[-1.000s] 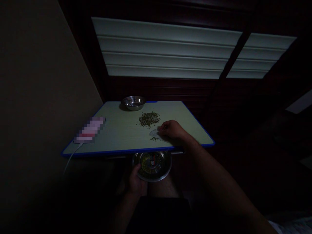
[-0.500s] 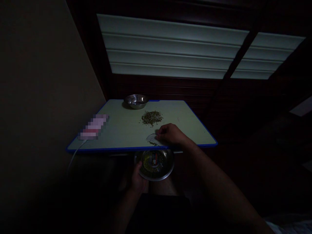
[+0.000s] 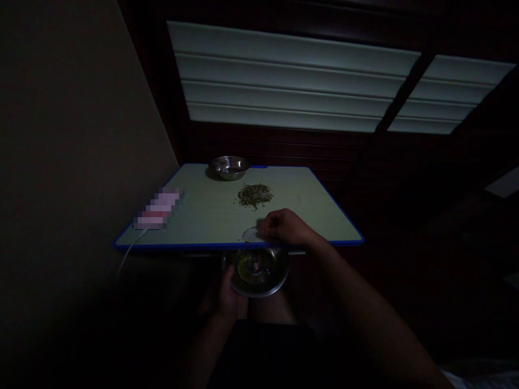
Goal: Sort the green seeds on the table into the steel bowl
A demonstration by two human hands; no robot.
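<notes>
Drawn nearer the blue-trimmed front edge since the earlier frame are the right hand (image 3: 286, 226) and the pale, curved scraper (image 3: 251, 235) in its pinch; the small cluster of seeds once beside the scraper is no longer visible there. Fingertips close on the scraper's right part, so that its rounded end projects leftward; its full long axis is hidden by the hand. Directly below, just in front of the bench (image 3: 203, 216), the left hand (image 3: 229, 294) grips the left side of a metal basin (image 3: 259, 295), thumb over the rim. The basin's far side passes under the bench edge, so the scraper stands above its opening; greenish seeds (image 3: 244, 266) lie inside. Farther out, the main seed pile (image 3: 255, 195) lies beyond the scraper, away from the person and slightly left of the right hand, which is the nearer of the two; pile and scraper are apart. Beyond the pile, to its left, stands a metal bowl (image 3: 230, 176). At the bench's left side lies a pixelated pink object (image 3: 159, 208) with a white cable (image 3: 128, 252).
</notes>
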